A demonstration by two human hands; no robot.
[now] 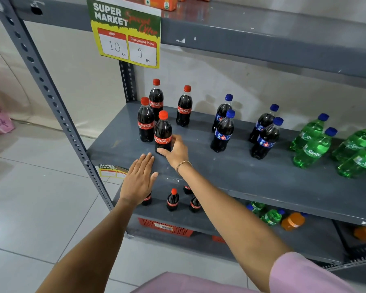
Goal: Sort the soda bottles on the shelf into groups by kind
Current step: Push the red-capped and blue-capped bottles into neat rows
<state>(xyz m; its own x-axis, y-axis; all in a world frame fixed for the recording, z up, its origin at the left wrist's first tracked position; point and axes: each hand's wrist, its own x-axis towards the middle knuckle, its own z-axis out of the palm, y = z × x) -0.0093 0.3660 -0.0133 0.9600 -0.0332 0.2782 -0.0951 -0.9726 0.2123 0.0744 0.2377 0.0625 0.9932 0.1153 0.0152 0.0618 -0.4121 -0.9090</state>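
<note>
The right hand (175, 150) grips the front Coca-Cola bottle (163, 132); the left hand (138, 178) lies flat, empty. A shove could topple neighbouring bottles behind it.

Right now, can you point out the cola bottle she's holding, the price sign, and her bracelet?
Coca-Cola bottle (163, 132): head view, on its red label.
Price sign (126, 31): head view, on its printed middle.
Bracelet (183, 164): head view, on the chain at the right hand's wrist.

matt grey painted metal shelf (230, 172), scuffed; glossy clear plastic coca-cola bottles (163, 134) and green sprite bottles (313, 149); glossy paper price sign (126, 32); smooth floor tiles (40, 208).
</note>
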